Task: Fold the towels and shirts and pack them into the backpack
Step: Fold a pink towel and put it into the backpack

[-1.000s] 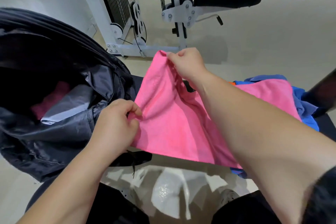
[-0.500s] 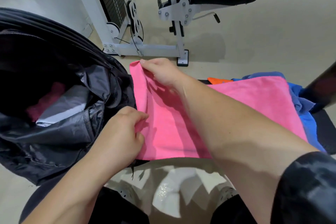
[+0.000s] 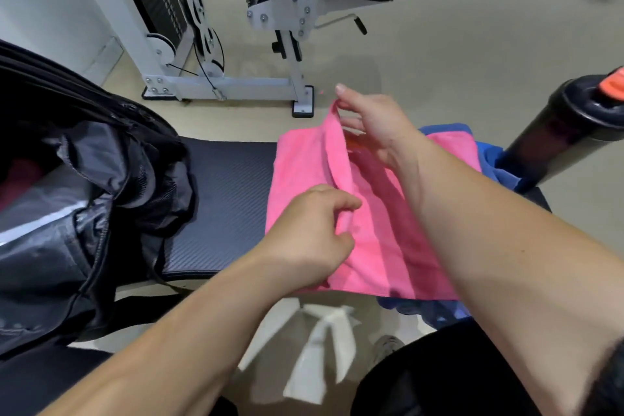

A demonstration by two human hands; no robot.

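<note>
gym floor, black ribbed bench pad (image 3: 229,192). fuzzy pink towel (image 3: 381,246) lies on its right end, over blue cloth (image 3: 496,162). left hand (image 3: 310,240) pinches the near end of the raised fold, right hand (image 3: 374,125) pinches the far end. black nylon backpack (image 3: 84,213) gapes at left, grey and pink fabric inside.

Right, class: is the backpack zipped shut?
No, the backpack gapes wide open, with its grey lining showing inside.
</note>
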